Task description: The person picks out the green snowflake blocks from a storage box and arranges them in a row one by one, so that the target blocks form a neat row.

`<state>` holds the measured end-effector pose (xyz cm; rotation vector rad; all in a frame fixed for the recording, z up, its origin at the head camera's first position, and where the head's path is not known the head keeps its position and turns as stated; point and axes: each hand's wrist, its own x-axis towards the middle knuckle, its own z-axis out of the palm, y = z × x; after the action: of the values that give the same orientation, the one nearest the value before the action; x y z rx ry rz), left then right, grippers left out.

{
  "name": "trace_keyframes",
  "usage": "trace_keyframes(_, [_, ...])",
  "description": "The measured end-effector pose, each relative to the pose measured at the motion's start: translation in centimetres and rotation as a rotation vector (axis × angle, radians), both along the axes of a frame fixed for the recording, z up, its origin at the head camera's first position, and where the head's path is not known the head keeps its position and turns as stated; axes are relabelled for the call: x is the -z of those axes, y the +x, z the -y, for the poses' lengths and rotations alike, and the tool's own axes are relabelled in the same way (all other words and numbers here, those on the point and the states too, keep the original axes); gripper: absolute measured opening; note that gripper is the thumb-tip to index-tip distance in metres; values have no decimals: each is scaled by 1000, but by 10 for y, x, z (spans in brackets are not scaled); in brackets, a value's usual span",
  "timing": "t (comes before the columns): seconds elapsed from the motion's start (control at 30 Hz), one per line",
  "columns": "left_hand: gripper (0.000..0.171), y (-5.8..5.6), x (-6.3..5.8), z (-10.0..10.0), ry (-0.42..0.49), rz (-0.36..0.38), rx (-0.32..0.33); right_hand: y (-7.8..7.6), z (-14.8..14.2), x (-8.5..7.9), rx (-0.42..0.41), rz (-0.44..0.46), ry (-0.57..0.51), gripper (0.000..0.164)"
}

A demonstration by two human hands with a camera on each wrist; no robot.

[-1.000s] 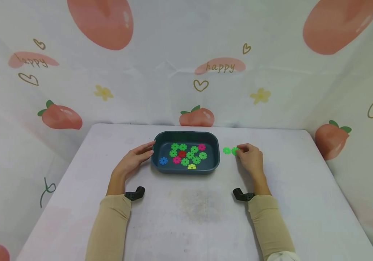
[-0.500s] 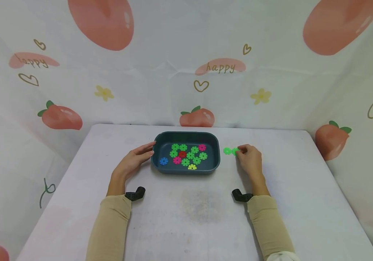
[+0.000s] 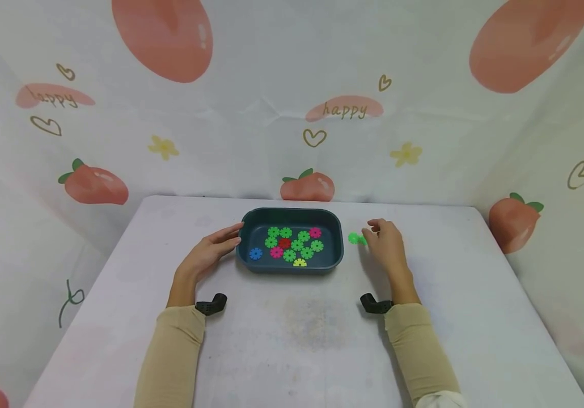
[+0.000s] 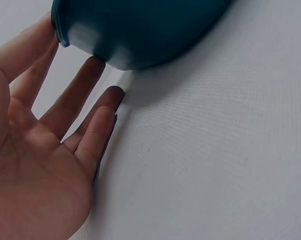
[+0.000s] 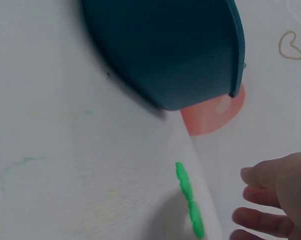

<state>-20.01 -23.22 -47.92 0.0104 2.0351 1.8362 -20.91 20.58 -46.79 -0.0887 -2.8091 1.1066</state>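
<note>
A dark teal rectangular tub (image 3: 290, 270) stands on the white table, holding several notched plastic discs, mostly green, with pink, red, blue and yellow among them. Extended fingers of my left hand (image 3: 206, 253) touch the tub's left side; in the left wrist view their tips (image 4: 96, 62) meet its wall and rim. Right of the tub, two flat green notched discs (image 5: 189, 197) lie end to end on the table. My right hand (image 3: 388, 245) is just above and right of them, fingers loosely bent and holding nothing. In the head view it partly covers the right-hand disc.
The white table (image 3: 292, 351) reaches back to a white curtain (image 3: 251, 68) printed with peaches, flowers and hearts. A black wrist camera (image 3: 212, 304) sits at the left wrist and another camera (image 3: 376, 304) at the right.
My right hand has let go of the right-hand green disc, its fingers spreading as it rises slightly and shifts left. My left hand stays against the tub. The head view has shifted slightly.
</note>
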Motion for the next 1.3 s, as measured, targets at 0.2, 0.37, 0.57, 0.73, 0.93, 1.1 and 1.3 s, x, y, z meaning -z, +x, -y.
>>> trace_keyframes(0.2, [60,1,0,0,-2,-7,-1,-8,7,-13,-48,-77,71,43])
trace_keyframes(0.37, [59,2,1,0,-7,-7,-3,-11,15,-27,-100,-81,183,51])
trace_keyframes(0.57, [60,2,0,-1,-2,-5,-3,-8,31,-45,-178,-61,296,61])
trace_keyframes(0.73, [61,3,0,-1,-4,-6,-1,-7,44,-56,-240,-79,411,67])
trace_keyframes(0.93, [60,2,0,0,-18,-9,-17,-4,63,-65,-343,-93,470,78])
trace_keyframes(1.1, [60,3,0,0,-10,-12,-11,1,77,-66,-405,-76,506,85])
trace_keyframes(1.3, [60,3,1,-1,-8,-21,-1,1,90,-62,-445,-74,570,86])
